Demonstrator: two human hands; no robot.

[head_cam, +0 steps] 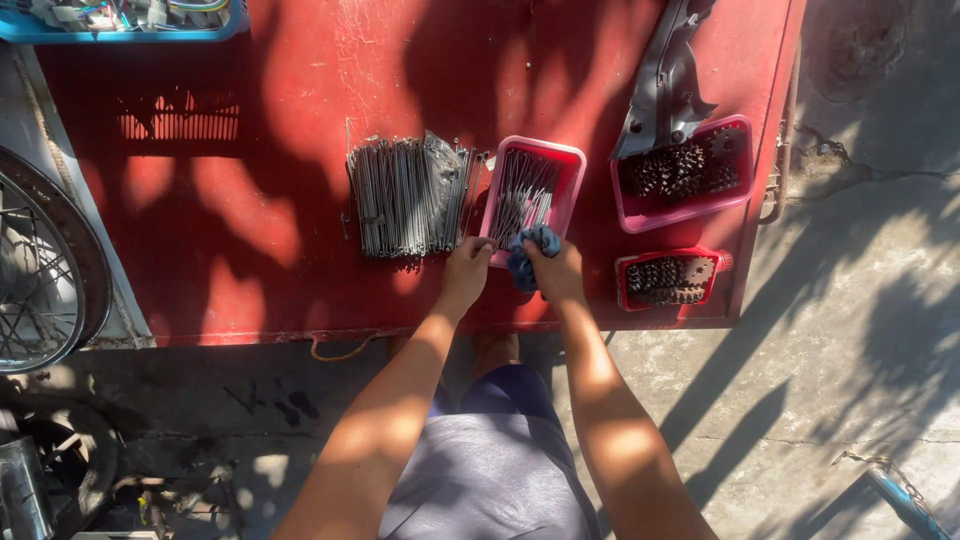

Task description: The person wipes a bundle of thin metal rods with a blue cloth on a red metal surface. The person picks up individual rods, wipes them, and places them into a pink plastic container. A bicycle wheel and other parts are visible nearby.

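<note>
Blue rag (530,258) bunched in the right hand (556,270) at the near end of the pink tray (570,170) of spokes, left hand (466,268) closed just beside, loose spoke pile (405,195) left, red bench (280,200) beneath

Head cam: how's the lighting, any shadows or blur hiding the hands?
Head view: hard sunlight, dappled shadows across the red table; left hand and right hand sunlit and sharp, blue cloth shaded; wheel at left edge curved by wide lens.
</note>
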